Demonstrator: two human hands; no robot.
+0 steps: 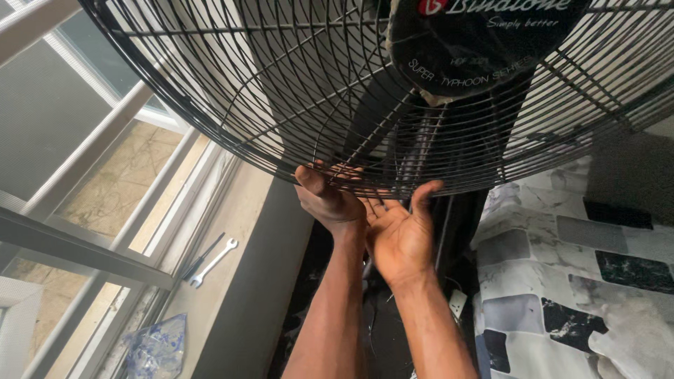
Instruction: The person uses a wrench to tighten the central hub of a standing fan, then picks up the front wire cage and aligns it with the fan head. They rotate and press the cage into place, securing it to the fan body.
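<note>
Both hands up under the bottom rim of the fan guard (281, 105).

The left hand (326, 200) curls its fingers over the black wire rim at the lowest point of the guard, gripping the wires from below, knuckles toward the camera. The right hand (397, 235) sits just beside it, touching at the wrist, palm open and facing up, fingers spread, with the thumb tip pressing on the rim; it cups rather than clamps. The guard fills the top of the view, tilted toward us, with a dark round badge (484, 42) at its centre and the blades behind. Down to the left, on the pale window ledge (225, 260), a small spanner (214, 262) lies by a dark slim tool (203, 256), and a crumpled clear plastic bag (158, 347) lies nearer the camera. Patterned stone-look tiles (562, 281) are on the right.
</note>
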